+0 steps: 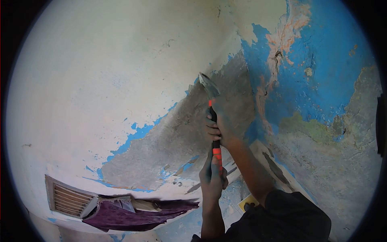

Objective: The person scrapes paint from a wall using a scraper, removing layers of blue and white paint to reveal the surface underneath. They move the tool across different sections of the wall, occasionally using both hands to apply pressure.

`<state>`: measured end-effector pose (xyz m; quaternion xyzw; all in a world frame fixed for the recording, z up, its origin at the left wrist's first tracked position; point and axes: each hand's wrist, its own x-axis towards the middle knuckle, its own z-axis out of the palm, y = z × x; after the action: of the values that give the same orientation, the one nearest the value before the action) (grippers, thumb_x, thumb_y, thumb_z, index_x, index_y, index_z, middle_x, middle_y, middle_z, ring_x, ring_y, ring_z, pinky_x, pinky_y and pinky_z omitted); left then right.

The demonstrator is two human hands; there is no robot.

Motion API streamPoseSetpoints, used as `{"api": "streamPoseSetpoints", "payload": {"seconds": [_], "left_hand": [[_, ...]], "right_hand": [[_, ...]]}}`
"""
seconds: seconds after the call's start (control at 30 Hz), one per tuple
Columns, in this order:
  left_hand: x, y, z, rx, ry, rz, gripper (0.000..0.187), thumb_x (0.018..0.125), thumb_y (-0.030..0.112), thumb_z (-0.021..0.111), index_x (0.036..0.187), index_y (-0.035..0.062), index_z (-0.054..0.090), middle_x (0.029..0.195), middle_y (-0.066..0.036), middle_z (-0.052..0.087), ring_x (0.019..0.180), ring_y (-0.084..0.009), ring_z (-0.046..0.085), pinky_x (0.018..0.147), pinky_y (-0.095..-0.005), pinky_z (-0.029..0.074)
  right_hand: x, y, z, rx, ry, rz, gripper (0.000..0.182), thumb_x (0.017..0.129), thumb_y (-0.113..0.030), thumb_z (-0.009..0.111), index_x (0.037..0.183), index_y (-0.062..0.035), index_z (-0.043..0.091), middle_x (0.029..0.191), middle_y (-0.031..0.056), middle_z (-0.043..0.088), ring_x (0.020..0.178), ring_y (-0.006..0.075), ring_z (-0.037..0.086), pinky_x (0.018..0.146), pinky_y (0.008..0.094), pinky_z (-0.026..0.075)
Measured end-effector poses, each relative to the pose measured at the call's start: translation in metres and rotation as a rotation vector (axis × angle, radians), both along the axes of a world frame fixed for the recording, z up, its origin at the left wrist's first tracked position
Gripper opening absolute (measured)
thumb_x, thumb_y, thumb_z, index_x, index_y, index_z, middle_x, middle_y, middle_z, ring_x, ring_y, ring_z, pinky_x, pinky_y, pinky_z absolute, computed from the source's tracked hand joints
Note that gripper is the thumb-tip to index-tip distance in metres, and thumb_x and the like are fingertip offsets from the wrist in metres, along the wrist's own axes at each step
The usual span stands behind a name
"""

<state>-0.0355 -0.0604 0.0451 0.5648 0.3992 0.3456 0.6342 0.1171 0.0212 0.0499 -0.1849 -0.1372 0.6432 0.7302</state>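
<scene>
Both hands grip a long tool point(217, 151) with a black and orange-red handle and a grey metal head, whose exact kind does not show. My right hand point(217, 127) is wrapped round the upper handle, below the head. Lower down, my left hand point(211, 177) closes round the orange part near the handle's end. The tool's head points up and slightly left, its tip overlapping the border between pale paint and a bare grey patch point(161, 155) on the wall. Flaked blue paint point(135, 135) edges that patch.
A wall corner runs down right of the hands; beyond it stands a blue wall point(322, 68) with cracked, peeling plaster. At the lower left are a slatted window point(68, 196) and a purple cloth point(125, 218). Something yellow point(249, 201) shows below my right forearm.
</scene>
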Motion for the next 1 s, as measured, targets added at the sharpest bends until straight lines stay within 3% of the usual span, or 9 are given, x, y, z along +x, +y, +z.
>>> {"api": "streamPoseSetpoints", "payload": {"seconds": [0.27, 0.37, 0.43, 0.57, 0.67, 0.77, 0.83, 0.87, 1.0], "left_hand": [[-0.007, 0.002, 0.001, 0.034, -0.008, -0.013, 0.048, 0.102, 0.035, 0.043, 0.14, 0.0044, 0.045, 0.057, 0.001, 0.042, 0.04, -0.0049, 0.035, 0.035, -0.0201, 0.027], [0.003, 0.006, 0.01, -0.003, 0.001, -0.031, 0.049, 0.102, 0.036, 0.044, 0.141, 0.0052, 0.044, 0.057, 0.001, 0.041, 0.041, -0.0048, 0.036, 0.035, -0.0202, 0.028], [-0.006, 0.01, -0.002, -0.014, 0.004, -0.049, 0.052, 0.101, 0.039, 0.045, 0.142, 0.0061, 0.044, 0.057, 0.001, 0.041, 0.043, -0.005, 0.037, 0.037, -0.0206, 0.029], [-0.015, -0.001, 0.001, 0.008, -0.004, -0.014, 0.05, 0.101, 0.04, 0.045, 0.134, 0.0021, 0.05, 0.056, 0.001, 0.043, 0.04, -0.0057, 0.036, 0.036, -0.0212, 0.029], [0.012, 0.015, 0.013, 0.009, 0.025, -0.064, 0.048, 0.101, 0.037, 0.045, 0.137, 0.004, 0.047, 0.057, 0.0, 0.042, 0.041, -0.0052, 0.035, 0.035, -0.0206, 0.029], [0.013, 0.014, 0.001, -0.002, -0.002, -0.045, 0.047, 0.101, 0.037, 0.045, 0.133, 0.0036, 0.05, 0.058, 0.0, 0.043, 0.041, -0.0056, 0.036, 0.035, -0.0207, 0.029], [0.0, 0.013, -0.006, -0.022, -0.002, -0.05, 0.047, 0.101, 0.037, 0.045, 0.134, 0.0036, 0.049, 0.057, 0.0, 0.043, 0.041, -0.0055, 0.036, 0.035, -0.0207, 0.029], [-0.004, 0.004, -0.002, -0.02, 0.003, -0.014, 0.043, 0.101, 0.038, 0.045, 0.126, 0.0033, 0.053, 0.057, 0.0, 0.043, 0.041, -0.0056, 0.037, 0.035, -0.0209, 0.028], [0.01, 0.007, 0.007, 0.001, 0.012, -0.046, 0.042, 0.101, 0.038, 0.045, 0.125, 0.0038, 0.054, 0.057, 0.0, 0.043, 0.041, -0.0058, 0.037, 0.034, -0.021, 0.027]], "right_hand": [[-0.002, 0.0, 0.005, -0.141, -0.005, -0.014, 0.049, 0.094, -0.062, 0.043, 0.077, -0.0151, 0.041, 0.049, -0.0064, 0.025, 0.033, 0.0064, 0.021, 0.029, 0.0244, 0.02], [0.009, 0.005, -0.002, 0.038, -0.066, -0.016, 0.054, 0.09, -0.069, 0.043, 0.075, -0.0166, 0.041, 0.051, -0.0071, 0.026, 0.036, 0.0064, 0.023, 0.033, 0.0249, 0.019], [-0.007, -0.003, -0.003, -0.116, -0.014, -0.017, 0.052, 0.092, -0.065, 0.043, 0.077, -0.0161, 0.041, 0.05, -0.0069, 0.025, 0.034, 0.0063, 0.022, 0.03, 0.0243, 0.019], [-0.019, -0.001, -0.01, -0.023, 0.024, 0.042, 0.051, 0.093, -0.064, 0.042, 0.078, -0.0159, 0.041, 0.049, -0.0069, 0.025, 0.033, 0.0059, 0.022, 0.029, 0.0233, 0.019], [0.021, 0.004, 0.012, -0.076, -0.084, -0.135, 0.051, 0.093, -0.064, 0.042, 0.077, -0.0158, 0.042, 0.049, -0.0067, 0.025, 0.033, 0.0062, 0.022, 0.029, 0.024, 0.019], [0.022, 0.009, 0.002, 0.001, -0.084, -0.106, 0.052, 0.091, -0.067, 0.043, 0.076, -0.0175, 0.041, 0.051, -0.007, 0.026, 0.036, 0.0068, 0.023, 0.033, 0.0255, 0.019], [0.001, -0.003, -0.004, -0.155, -0.06, -0.066, 0.052, 0.09, -0.067, 0.044, 0.078, -0.0165, 0.041, 0.051, -0.0073, 0.027, 0.036, 0.0059, 0.023, 0.032, 0.0246, 0.019], [-0.003, -0.004, -0.002, -0.223, -0.053, -0.052, 0.052, 0.09, -0.067, 0.044, 0.079, -0.0161, 0.041, 0.052, -0.0074, 0.027, 0.036, 0.0054, 0.023, 0.032, 0.0241, 0.019], [0.011, -0.005, 0.01, -0.139, -0.017, -0.073, 0.053, 0.092, -0.065, 0.044, 0.075, -0.0142, 0.042, 0.049, -0.0072, 0.025, 0.034, 0.0054, 0.021, 0.029, 0.0239, 0.02]]}}
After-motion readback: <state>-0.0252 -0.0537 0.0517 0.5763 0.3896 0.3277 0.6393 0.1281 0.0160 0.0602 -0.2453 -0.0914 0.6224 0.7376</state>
